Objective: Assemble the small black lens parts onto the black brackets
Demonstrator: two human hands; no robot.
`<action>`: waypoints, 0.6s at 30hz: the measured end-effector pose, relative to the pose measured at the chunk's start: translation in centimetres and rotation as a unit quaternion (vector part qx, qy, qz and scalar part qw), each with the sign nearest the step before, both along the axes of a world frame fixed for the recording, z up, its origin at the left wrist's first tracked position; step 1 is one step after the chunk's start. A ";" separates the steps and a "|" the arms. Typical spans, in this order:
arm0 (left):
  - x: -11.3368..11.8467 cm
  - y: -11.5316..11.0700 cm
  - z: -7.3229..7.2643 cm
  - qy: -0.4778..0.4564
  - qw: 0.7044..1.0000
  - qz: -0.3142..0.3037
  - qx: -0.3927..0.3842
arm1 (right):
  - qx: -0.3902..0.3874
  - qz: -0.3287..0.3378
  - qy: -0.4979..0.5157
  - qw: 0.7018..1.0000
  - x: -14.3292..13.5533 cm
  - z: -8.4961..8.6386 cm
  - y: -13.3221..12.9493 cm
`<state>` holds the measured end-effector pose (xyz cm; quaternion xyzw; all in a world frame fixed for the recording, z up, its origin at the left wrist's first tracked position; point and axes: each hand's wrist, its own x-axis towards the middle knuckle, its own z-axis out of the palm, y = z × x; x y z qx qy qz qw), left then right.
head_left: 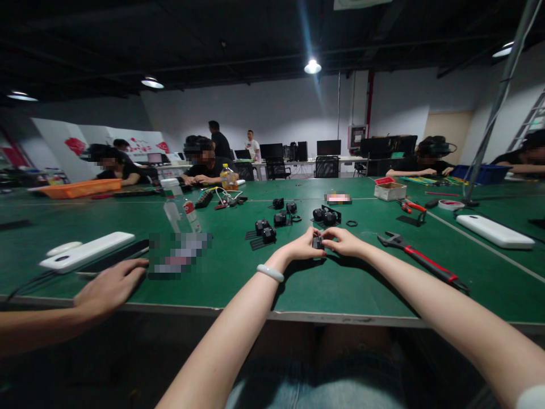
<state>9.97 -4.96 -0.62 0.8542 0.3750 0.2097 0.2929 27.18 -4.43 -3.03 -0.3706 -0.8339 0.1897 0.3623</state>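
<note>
Close to the table's front, my left hand (303, 245) and my right hand (340, 242) meet around a small black part (317, 242). Fingers of both hands are closed on it and cover most of it, so its exact kind does not show. A pale bangle (270, 273) circles my left wrist. Just beyond my hands sit round black fittings on a flat bracket (327, 215), with a black ring (351, 223) to their right. More black fittings on slotted plates (263, 233) lie to the left, and another loose ring (296, 218) is near them.
An adjustable wrench (421, 261) with red-and-black handle lies right of my hands, near red-handled pliers (413, 209) and a small box (389, 190). White power banks (494, 231) and a clear bottle (172, 207) stand about. Another person's hand (113, 287) rests at the left edge; co-workers sit opposite.
</note>
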 end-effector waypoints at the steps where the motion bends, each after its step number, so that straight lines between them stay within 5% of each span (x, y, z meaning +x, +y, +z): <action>1: 0.0 0.0 0.0 0.000 1.000 -0.001 0.001 | -0.003 0.001 0.001 1.000 0.0 0.0 0.0; 18: -0.2 0.4 -0.4 0.010 1.000 -0.021 -0.006 | -0.039 0.014 0.006 0.999 0.0 -0.4 0.4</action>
